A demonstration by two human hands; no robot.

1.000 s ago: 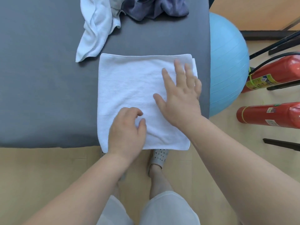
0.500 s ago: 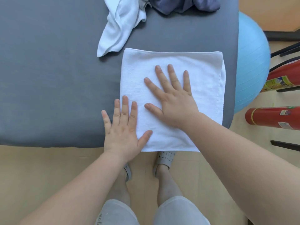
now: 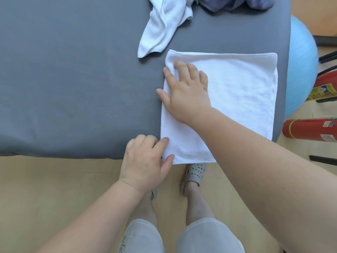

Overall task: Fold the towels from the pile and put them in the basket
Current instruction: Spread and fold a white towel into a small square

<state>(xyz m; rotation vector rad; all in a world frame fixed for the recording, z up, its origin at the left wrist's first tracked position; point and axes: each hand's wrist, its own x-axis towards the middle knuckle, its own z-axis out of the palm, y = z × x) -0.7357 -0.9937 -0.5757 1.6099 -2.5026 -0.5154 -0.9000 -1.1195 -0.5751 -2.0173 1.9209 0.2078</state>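
Note:
A white towel (image 3: 240, 92), folded into a flat rectangle, lies at the near right of the grey table (image 3: 73, 88), its near edge hanging slightly over the front. My right hand (image 3: 186, 94) rests on its far-left corner with curled fingers, and the cloth puckers there. My left hand (image 3: 145, 161) pinches the near-left corner, thumb on top. The pile at the table's far edge holds a crumpled white towel (image 3: 160, 28) and a dark blue-grey towel (image 3: 233, 2). No basket is in view.
A light blue exercise ball (image 3: 300, 61) sits right beside the table's right end. Red fire extinguishers (image 3: 310, 128) lie on the wooden floor further right. My feet in grey clogs (image 3: 195, 172) stand under the table's front edge.
Both hands slid left from flat on the towel's middle to its left edge. My right hand reached the far-left corner, and my left hand curled onto the near-left corner.

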